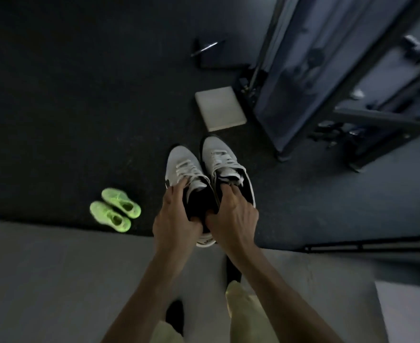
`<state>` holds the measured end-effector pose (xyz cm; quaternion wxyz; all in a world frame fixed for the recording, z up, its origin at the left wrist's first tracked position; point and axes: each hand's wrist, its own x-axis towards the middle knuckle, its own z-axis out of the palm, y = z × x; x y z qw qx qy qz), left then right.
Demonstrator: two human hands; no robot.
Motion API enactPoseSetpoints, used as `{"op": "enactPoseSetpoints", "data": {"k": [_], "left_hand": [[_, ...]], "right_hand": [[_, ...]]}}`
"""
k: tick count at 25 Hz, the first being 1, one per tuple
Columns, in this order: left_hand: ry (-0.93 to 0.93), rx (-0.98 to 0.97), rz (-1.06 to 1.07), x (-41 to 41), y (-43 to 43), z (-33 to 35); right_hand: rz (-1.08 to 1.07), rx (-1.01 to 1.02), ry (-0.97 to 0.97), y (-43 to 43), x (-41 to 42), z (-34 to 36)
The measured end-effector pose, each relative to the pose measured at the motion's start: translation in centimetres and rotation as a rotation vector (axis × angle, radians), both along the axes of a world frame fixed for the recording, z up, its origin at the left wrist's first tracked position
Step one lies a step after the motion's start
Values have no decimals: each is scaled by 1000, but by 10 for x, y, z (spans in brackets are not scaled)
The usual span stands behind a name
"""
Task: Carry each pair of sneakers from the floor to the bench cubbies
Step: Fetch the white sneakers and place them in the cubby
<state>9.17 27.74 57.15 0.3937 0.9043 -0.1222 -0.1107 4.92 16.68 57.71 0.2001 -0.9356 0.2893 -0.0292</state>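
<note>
1. Dark speckled gym floor [68,95] fills the far part of the head view; a paler strip [43,268] lies near.
2. White-and-black sneakers [184,162] are held side by side at centre, toes pointing far.
3. Left hand [176,219] grips the left shoe's collar with its fingers curled in; right hand [233,216] grips the right shoe likewise.
4. Neon green sneakers [115,209] sit on the floor at left, well apart.
5. White square slab [220,107] lies beyond the toes, beside a metal rack [327,78].

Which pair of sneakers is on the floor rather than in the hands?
The neon green pair, on the dark floor at left. The white-and-black pair is gripped, one shoe by the left hand, one by the right hand.
</note>
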Motion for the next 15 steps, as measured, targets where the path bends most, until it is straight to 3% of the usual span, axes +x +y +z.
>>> {"op": "enactPoseSetpoints", "data": {"k": [8, 15], "left_hand": [[-104, -36, -556, -114, -35, 89], [-152, -105, -1076, -311, -97, 122]], "right_hand": [[-624, -81, -106, 8, -168, 81], [-1136, -161, -139, 1, -388, 109]]}}
